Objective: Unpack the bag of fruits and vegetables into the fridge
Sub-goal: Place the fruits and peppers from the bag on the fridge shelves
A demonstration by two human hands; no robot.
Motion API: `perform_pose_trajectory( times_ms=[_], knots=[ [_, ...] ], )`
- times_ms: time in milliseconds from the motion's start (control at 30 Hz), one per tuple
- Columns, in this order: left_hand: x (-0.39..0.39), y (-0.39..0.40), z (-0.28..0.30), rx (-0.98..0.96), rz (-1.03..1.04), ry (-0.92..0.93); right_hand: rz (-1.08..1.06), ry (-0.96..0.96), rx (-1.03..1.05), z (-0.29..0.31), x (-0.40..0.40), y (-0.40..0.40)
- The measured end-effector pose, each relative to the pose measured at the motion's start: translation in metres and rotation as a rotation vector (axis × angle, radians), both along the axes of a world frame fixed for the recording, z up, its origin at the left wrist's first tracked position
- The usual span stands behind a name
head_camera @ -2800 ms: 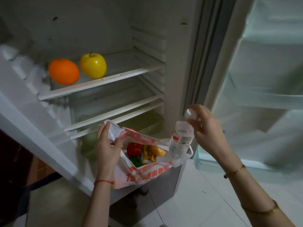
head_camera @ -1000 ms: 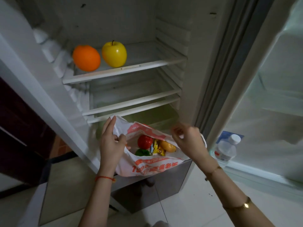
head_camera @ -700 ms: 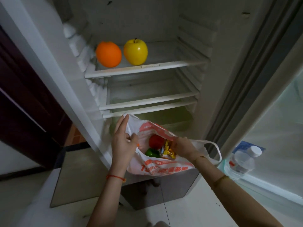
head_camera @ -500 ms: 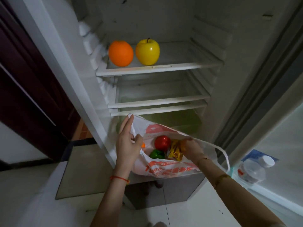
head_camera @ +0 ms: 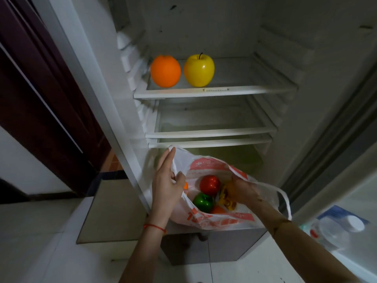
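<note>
— Where's the bag, then?

— Low centre of the frame: a thin white plastic carrier bag with red print (head_camera: 214, 218), sitting on the fridge's bottom ledge. Her left hand (head_camera: 166, 186) pinches the near rim and holds the mouth open. Her right hand (head_camera: 241, 188) is down inside, fingers curled over something yellow, though I can't tell from here whether she actually has hold of it.

— What's in it?

— A glossy round red fruit (head_camera: 210, 184), a shiny green one (head_camera: 203, 202) below it, a bit of orange (head_camera: 218, 210) at the bottom, and some yellow crinkly packets (head_camera: 226, 201) by her fingers.

— And the fridge?

— Upper middle, on the top glass shelf (head_camera: 204, 91), a round orange (head_camera: 165, 71) and a yellow apple with a stem (head_camera: 199, 70) sit side by side, nearly touching. The two shelves under it are bare. Lower right, a clear plastic water bottle with a white cap (head_camera: 334, 231) lies in the door's rack.

— So, early days?

— I'd say under halfway. Three things stowed, at least four still bagged.
</note>
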State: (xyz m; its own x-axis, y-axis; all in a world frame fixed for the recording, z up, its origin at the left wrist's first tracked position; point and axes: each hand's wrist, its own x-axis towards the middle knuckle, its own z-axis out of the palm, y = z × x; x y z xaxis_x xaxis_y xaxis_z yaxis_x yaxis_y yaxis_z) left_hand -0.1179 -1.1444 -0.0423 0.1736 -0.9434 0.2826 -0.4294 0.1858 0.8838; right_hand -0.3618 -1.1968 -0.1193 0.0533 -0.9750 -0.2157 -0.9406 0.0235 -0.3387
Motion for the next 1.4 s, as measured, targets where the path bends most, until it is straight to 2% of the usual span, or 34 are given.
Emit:
perform_pose_trajectory(
  times_ms=[67, 133, 267, 333, 367, 500, 633, 833, 1033, 1233, 1400],
  knots=[
    [0.0, -0.001, 0.001, 0.002, 0.003, 0.005, 0.101, -0.086, -0.164, 0.02, 0.012, -0.009],
    [0.0, -0.003, 0.001, 0.004, 0.001, 0.008, 0.18, -0.196, -0.064, 0.045, 0.021, -0.01],
    [0.0, -0.004, -0.001, 0.009, -0.021, 0.034, 0.109, -0.65, 0.163, 0.108, 0.033, -0.01],
    [0.0, -0.005, 0.0, 0.01, -0.033, 0.041, 0.064, -0.858, 0.139, 0.141, 0.04, -0.01],
    [0.0, -0.006, 0.001, 0.013, -0.039, 0.047, 0.04, -0.897, 0.094, 0.15, 0.044, -0.014],
    [0.0, -0.007, 0.002, 0.028, -0.057, 0.067, -0.038, -0.803, -0.214, 0.166, 0.08, -0.041],
    [0.002, -0.006, 0.002, 0.022, -0.074, 0.075, 0.012, -0.619, -0.47, 0.162, 0.13, -0.081],
    [0.004, -0.008, 0.002, 0.057, -0.022, 0.062, 0.02, -0.515, -0.479, 0.153, 0.18, -0.117],
    [0.003, -0.008, 0.002, 0.052, -0.031, 0.059, 0.013, -0.437, -0.427, 0.143, 0.189, -0.127],
    [0.004, -0.009, 0.001, 0.045, -0.031, 0.076, -0.033, -0.597, -0.378, 0.147, 0.176, -0.117],
    [0.01, -0.008, 0.003, 0.019, -0.049, 0.088, -0.072, -0.751, -0.401, 0.151, 0.122, -0.07]
  ],
)
